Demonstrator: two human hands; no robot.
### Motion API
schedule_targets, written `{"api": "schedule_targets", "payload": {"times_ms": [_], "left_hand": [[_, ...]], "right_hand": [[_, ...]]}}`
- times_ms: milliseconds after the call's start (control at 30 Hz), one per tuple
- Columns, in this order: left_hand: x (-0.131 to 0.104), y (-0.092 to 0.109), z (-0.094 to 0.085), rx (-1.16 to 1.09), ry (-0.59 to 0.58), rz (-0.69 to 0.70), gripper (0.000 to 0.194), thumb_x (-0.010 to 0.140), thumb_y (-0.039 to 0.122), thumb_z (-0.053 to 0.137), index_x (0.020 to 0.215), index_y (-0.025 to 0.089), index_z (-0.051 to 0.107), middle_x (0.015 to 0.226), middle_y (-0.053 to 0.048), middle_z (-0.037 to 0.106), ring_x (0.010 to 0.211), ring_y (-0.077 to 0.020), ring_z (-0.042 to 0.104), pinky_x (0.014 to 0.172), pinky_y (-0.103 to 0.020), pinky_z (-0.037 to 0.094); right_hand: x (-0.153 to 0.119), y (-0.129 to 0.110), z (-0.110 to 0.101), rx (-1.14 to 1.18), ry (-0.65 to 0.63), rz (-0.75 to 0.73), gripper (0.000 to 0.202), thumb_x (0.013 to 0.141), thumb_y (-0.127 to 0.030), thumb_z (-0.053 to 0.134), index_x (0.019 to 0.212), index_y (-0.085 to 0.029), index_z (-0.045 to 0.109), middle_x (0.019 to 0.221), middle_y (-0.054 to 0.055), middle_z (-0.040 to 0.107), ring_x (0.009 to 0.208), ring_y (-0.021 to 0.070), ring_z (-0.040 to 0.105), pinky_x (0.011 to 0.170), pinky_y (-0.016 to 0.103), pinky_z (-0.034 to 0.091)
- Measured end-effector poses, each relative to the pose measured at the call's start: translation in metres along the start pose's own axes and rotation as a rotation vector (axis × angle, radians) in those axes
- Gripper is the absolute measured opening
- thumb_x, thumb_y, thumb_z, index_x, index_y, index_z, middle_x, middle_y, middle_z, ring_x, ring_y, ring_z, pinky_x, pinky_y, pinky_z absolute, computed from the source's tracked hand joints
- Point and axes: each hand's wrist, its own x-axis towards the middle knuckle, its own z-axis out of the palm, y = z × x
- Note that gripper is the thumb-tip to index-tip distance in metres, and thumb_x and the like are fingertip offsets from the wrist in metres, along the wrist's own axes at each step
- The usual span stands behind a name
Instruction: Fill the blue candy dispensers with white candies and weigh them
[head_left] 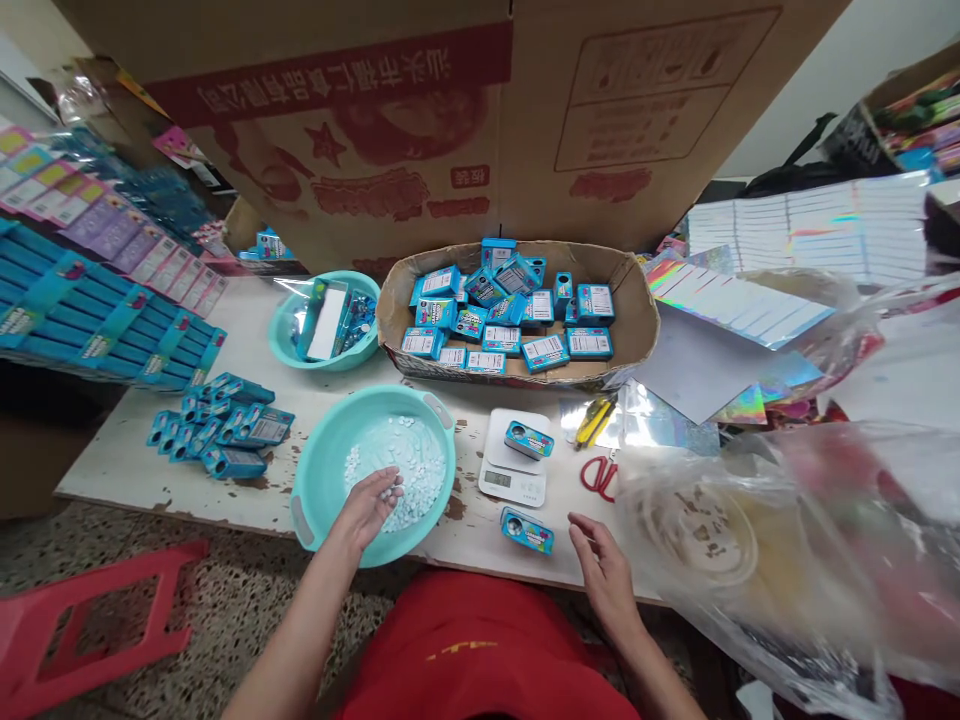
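White pieces (416, 488), small and loose, dot the turquoise basin (319, 440).

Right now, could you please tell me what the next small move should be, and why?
I would probably ease the right hand slightly left to the blue box near the edge of the table: that hand looks empty, open and close beside it, while the left hand is over the bowl, with white pieces in its fingers.

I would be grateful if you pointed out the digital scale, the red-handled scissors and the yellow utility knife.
Digital scale (498, 480): head view, on its display.
Red-handled scissors (588, 474): head view, on a handle loop.
Yellow utility knife (593, 424): head view, on its yellow body.
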Motion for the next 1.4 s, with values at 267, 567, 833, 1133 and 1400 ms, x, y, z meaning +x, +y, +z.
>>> {"api": "schedule_targets", "payload": {"times_ms": [267, 567, 833, 1133, 1400], "left_hand": [[-0.013, 0.012, 0.049, 0.246, -0.27, 0.081, 0.023, 0.066, 0.024, 0.074, 0.077, 0.012, 0.057, 0.059, 0.001, 0.054, 0.041, -0.0036, 0.043, 0.034, -0.013, 0.024], [-0.014, -0.001, 0.118, 0.297, -0.391, 0.048, 0.034, 0.07, 0.041, 0.071, 0.064, 0.013, 0.051, 0.049, 0.004, 0.046, 0.034, -0.0027, 0.035, 0.031, -0.014, 0.016], [-0.005, -0.008, 0.1, -0.135, -0.112, -0.011, 0.011, 0.086, 0.015, 0.051, 0.081, 0.009, 0.06, 0.061, -0.002, 0.058, 0.048, -0.007, 0.053, 0.043, -0.016, 0.04], [-0.024, 0.003, 0.085, -0.464, -0.044, 0.074, 0.049, 0.082, 0.056, 0.049, 0.079, 0.009, 0.066, 0.069, -0.006, 0.06, 0.054, -0.0115, 0.054, 0.055, -0.024, 0.043], [0.002, -0.001, 0.062, -0.617, 0.033, 0.076, 0.034, 0.068, 0.045, 0.067, 0.067, 0.012, 0.063, 0.062, -0.002, 0.057, 0.051, -0.0099, 0.05, 0.053, -0.024, 0.038]], "right_hand": [[0.004, 0.007, -0.002, 0.015, -0.101, -0.069, 0.038, 0.082, -0.049, 0.052, 0.1, -0.018, 0.064, 0.102, 0.011, 0.067, 0.087, 0.0235, 0.063, 0.077, 0.037, 0.052], [0.025, -0.014, 0.024, 0.11, -0.018, -0.162, 0.048, 0.078, -0.045, 0.061, 0.119, -0.019, 0.053, 0.115, 0.013, 0.059, 0.101, 0.025, 0.058, 0.08, 0.039, 0.052], [0.112, -0.068, 0.053, 0.036, 0.032, -0.323, 0.034, 0.072, -0.048, 0.064, 0.091, -0.02, 0.06, 0.088, 0.006, 0.063, 0.085, 0.0241, 0.059, 0.078, 0.04, 0.047], [0.076, -0.175, 0.081, -0.314, -0.285, -0.986, 0.022, 0.079, -0.023, 0.06, 0.102, -0.025, 0.061, 0.087, 0.001, 0.063, 0.085, 0.0204, 0.057, 0.084, 0.037, 0.034], [0.071, -0.183, 0.122, -0.44, -0.343, -1.03, 0.02, 0.081, -0.022, 0.056, 0.1, -0.023, 0.061, 0.086, 0.002, 0.063, 0.084, 0.0201, 0.056, 0.079, 0.035, 0.031]]}}
